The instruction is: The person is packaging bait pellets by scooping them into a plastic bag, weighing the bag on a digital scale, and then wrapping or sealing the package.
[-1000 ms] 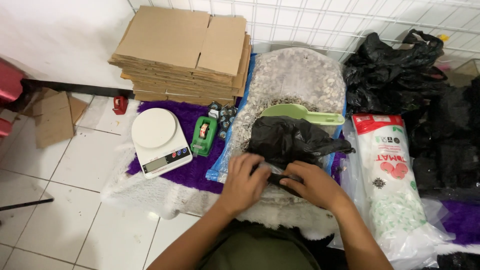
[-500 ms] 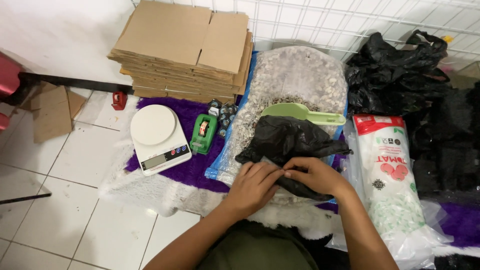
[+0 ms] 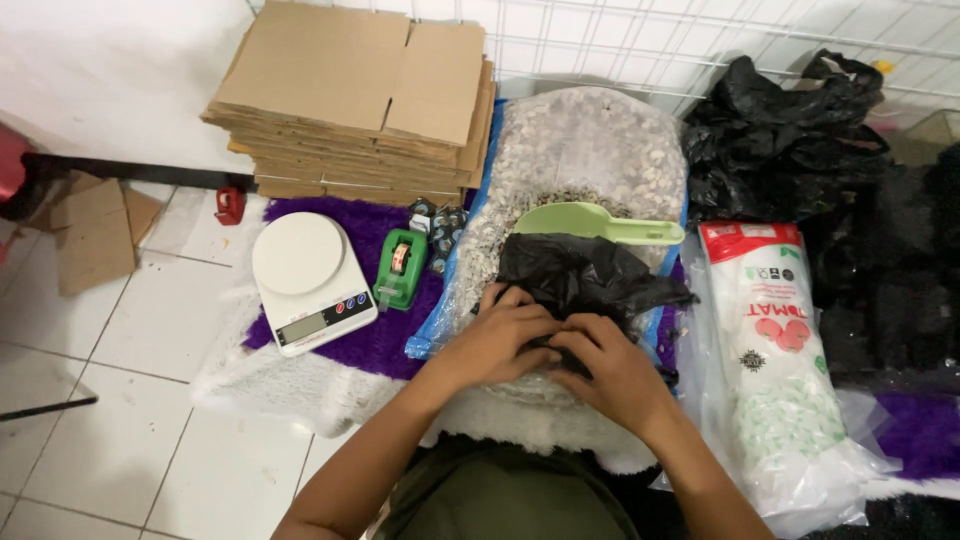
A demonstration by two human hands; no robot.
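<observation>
Over the sack's (image 3: 590, 150) near edge: both hands, left (image 3: 497, 340) and right (image 3: 610, 375), pinched shut on black bag (image 3: 580, 275). Probably soft, light, slippery film; best gripped at gathered mouth. Green scoop (image 3: 590, 222) just behind, scale (image 3: 310, 280) on purple mat's (image 3: 385, 335) left edge.

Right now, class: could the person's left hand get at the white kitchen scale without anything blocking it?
Probably yes. The left hand is on the black plastic bag, and the white scale lies on its own side. Only the low green tape dispenser sits between them.

white-red bag (image 3: 785, 370) right, scale screen (image 3: 303, 327) left
</observation>
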